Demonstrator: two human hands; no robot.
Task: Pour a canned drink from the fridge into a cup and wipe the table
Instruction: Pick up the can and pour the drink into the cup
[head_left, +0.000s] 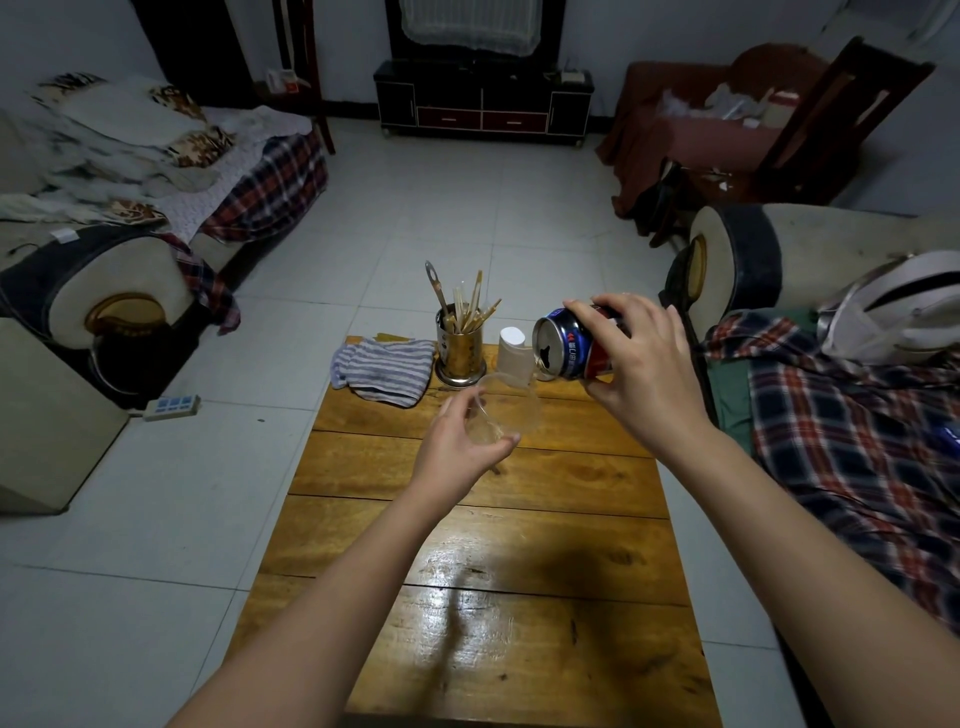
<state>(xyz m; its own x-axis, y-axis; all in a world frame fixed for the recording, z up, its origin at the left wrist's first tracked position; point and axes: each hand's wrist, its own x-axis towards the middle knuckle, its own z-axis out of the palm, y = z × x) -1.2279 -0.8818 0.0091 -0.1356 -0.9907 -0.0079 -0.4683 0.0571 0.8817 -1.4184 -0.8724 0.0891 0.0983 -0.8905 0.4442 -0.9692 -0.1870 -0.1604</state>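
Note:
My right hand (641, 364) grips a blue and red drink can (569, 343), tipped almost on its side with the opened top facing left. Just below the can's mouth, my left hand (457, 441) holds a clear plastic cup (511, 408), tilted toward the can above the wooden table (467, 545). A thin stream runs from the can into the cup, where a little liquid shows. A striped grey cloth (382, 369) lies crumpled at the table's far left corner.
A metal holder with chopsticks (460, 345) and a stack of upside-down paper cups (514, 351) stand at the table's far edge behind the cup. Sofas with plaid covers flank the table left and right. A power strip (171, 406) lies on the tiled floor at left.

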